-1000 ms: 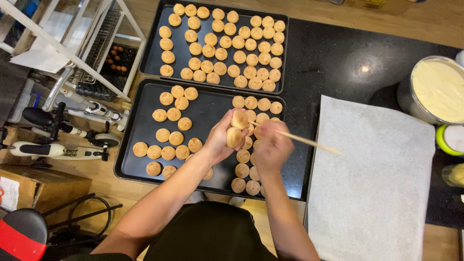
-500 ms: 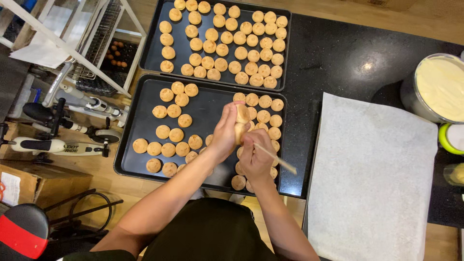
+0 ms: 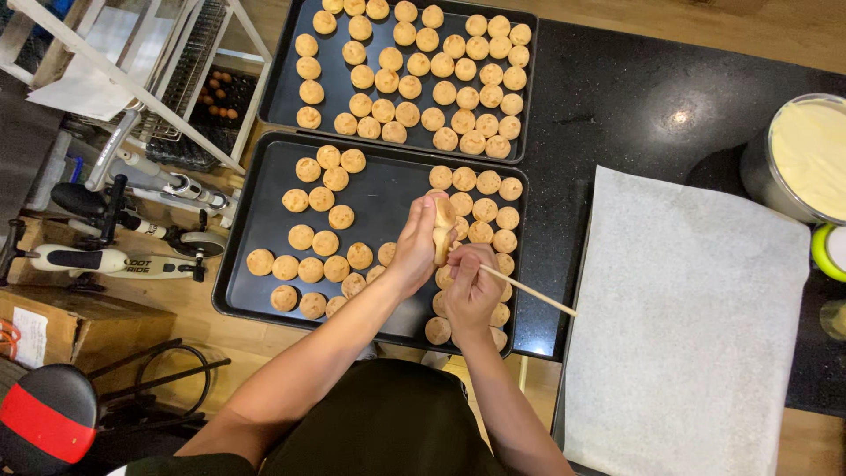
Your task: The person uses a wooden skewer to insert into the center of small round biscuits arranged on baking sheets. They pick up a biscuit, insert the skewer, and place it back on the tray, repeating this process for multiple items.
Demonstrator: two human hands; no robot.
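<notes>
My left hand [image 3: 416,245] holds one small round golden pastry puff [image 3: 443,231] on edge above the near black baking tray [image 3: 242,238]. My right hand [image 3: 472,291] grips a thin wooden stick [image 3: 529,292] whose tip meets the puff; the stick's free end points right over the counter. Several more puffs [image 3: 317,242] lie on the near tray, in a loose group at its left and a tight group at its right. The far black tray [image 3: 284,79] is packed with several rows of the same puffs.
A sheet of white parchment [image 3: 683,326] covers the dark counter [image 3: 634,97] at the right. A metal bowl of pale cream [image 3: 806,159] stands at the far right, a green-rimmed lid [image 3: 828,251] below it. A white rack, a scooter and boxes are on the floor at the left.
My hands have drawn together over the near tray. The stick, earlier angled farther out to the right, now has its tip at the puff held in my left hand.
</notes>
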